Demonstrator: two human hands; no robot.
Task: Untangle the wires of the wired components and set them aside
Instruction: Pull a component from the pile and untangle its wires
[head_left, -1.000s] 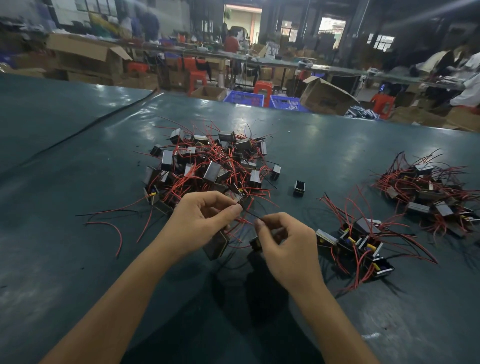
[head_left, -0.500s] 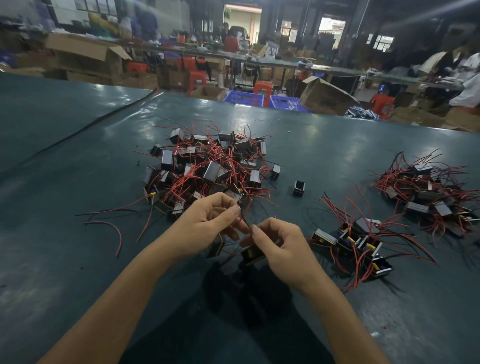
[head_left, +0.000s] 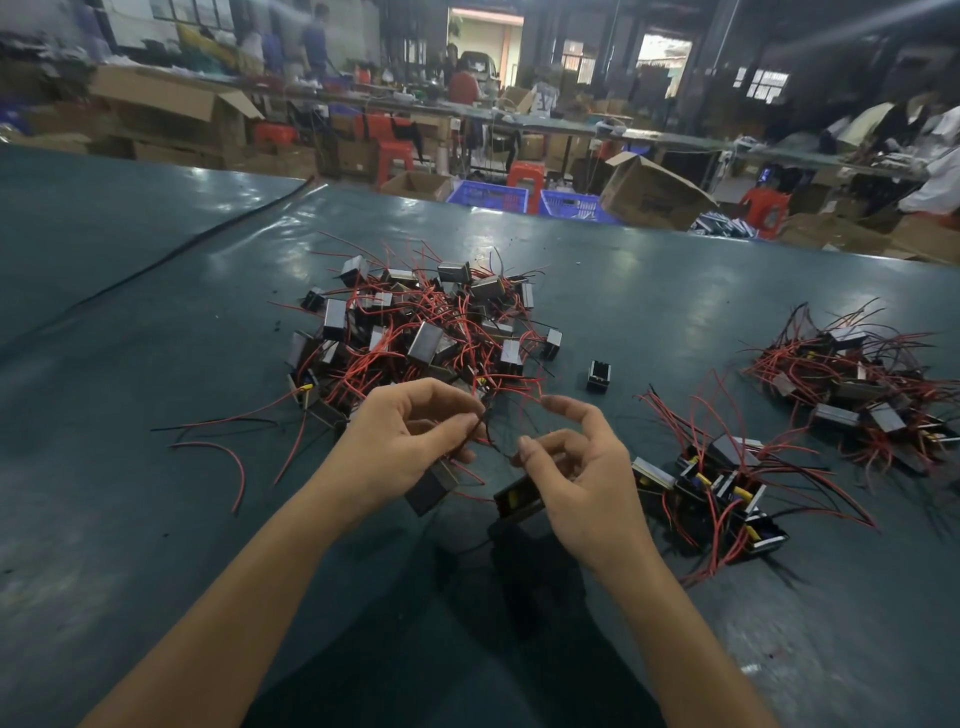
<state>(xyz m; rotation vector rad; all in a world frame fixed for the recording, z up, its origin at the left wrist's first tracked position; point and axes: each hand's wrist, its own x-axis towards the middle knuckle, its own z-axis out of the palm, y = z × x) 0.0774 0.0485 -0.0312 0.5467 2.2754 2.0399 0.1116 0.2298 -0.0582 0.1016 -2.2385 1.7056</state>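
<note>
wires (head_left: 493, 449) run between both hands just in front of the pile (head_left: 426, 332). the left hand (head_left: 410, 441) pinches them, a component (head_left: 431, 486) dangling below, so the right hand (head_left: 582, 478), thumb and curled fingers on one strand, can likely pull it free. sorted ones (head_left: 727, 483) lie right of the pile.

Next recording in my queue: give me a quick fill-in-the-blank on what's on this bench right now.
The left hand grips a grey component; the right hand holds a second component with a ___ patch.
Wires in the tangled pile are mostly ___.
A lone component lies to the ___ of that pile.
Missing words: yellow; red; right.
</note>
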